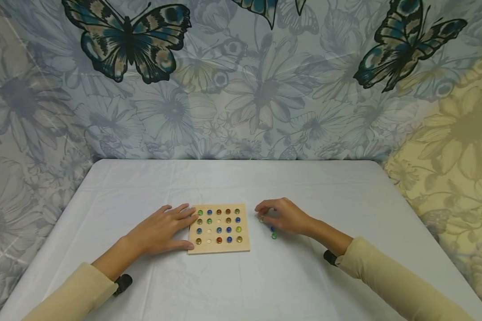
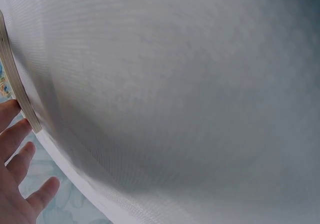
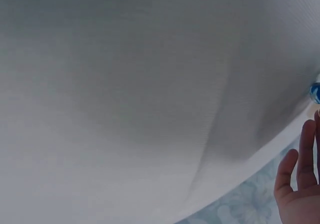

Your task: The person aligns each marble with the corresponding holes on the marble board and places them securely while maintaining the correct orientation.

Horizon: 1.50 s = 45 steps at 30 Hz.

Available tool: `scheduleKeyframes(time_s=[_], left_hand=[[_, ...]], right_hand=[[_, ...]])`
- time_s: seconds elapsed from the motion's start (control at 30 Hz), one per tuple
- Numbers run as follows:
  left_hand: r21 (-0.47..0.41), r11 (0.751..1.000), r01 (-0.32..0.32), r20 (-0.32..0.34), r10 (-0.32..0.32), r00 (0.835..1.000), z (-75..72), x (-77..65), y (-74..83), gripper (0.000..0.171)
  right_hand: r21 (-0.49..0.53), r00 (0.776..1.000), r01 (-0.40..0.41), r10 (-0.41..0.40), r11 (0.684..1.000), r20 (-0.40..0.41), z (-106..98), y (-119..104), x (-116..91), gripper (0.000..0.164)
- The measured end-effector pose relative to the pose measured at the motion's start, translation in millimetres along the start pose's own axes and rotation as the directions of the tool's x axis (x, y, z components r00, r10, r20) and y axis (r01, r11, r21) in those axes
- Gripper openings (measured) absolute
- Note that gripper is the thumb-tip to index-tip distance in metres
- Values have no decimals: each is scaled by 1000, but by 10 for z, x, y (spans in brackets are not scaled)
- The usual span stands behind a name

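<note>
A light wooden board (image 1: 219, 248) lies on the table, with rows of coloured glass marbles in its hollows; three hollows are bare. My left hand (image 1: 162, 229) rests at the board's left side, fingers spread, fingertips and thumb on its edge. In the left wrist view, fingers (image 2: 17, 144) reach the board's edge (image 2: 19, 84). To the right of the board, my right hand (image 1: 285, 216) pinches a pale marble (image 1: 261, 219) between thumb and fingers. Below that hand lie a blue marble (image 1: 272, 229) and a green marble (image 1: 274, 236). A blue-and-white marble (image 3: 315, 92) shows beyond the fingers (image 3: 306, 154) in the right wrist view.
A white cloth (image 1: 305, 285) covers the table. Behind it hangs a floral fabric backdrop (image 1: 265, 98) with large butterflies, which also runs along both sides. Dark wrist cameras stick out under both cream sleeves (image 1: 76, 290).
</note>
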<state>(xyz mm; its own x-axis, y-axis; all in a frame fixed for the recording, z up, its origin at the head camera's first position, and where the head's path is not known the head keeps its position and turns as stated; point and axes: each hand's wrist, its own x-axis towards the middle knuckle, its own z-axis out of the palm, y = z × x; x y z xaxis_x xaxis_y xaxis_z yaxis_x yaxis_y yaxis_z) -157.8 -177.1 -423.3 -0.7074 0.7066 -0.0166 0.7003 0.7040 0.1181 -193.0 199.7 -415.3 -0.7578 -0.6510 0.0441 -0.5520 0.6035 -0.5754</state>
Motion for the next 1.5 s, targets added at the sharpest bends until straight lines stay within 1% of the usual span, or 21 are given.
scheduleKeyframes(time_s=[0.2,0.5,0.67,0.87,1.13,1.37,1.5], left_hand=[[5,1000,-1,-3,1,1000,-5,-4,2,82],[11,1000,-2,-5,2,1000,-3,-1,2,82],[14,1000,0,-3,0,1000,-14,-1,1,82],[18,1000,5,1,-5,1000,-16,-2,-1,82],[0,1000,-1,12,1,1000,-1,1,7,82],[1,1000,-7,1,7,1000,-4,-4,-1,82],[-1,1000,-6,4,6,1000,-14,-6,-3,82]], right_hand=[[8,1000,23,-23,1000,4,0,-106,78,28],[3,998,65,-65,998,11,80,-245,212,30],[29,996,90,-90,996,13,127,-332,298,29],[59,995,95,-96,994,16,209,-442,410,29],[97,992,98,-104,990,66,317,-582,496,32],[111,987,129,-138,985,82,354,-657,554,30],[132,985,126,-140,983,99,410,-690,590,30]])
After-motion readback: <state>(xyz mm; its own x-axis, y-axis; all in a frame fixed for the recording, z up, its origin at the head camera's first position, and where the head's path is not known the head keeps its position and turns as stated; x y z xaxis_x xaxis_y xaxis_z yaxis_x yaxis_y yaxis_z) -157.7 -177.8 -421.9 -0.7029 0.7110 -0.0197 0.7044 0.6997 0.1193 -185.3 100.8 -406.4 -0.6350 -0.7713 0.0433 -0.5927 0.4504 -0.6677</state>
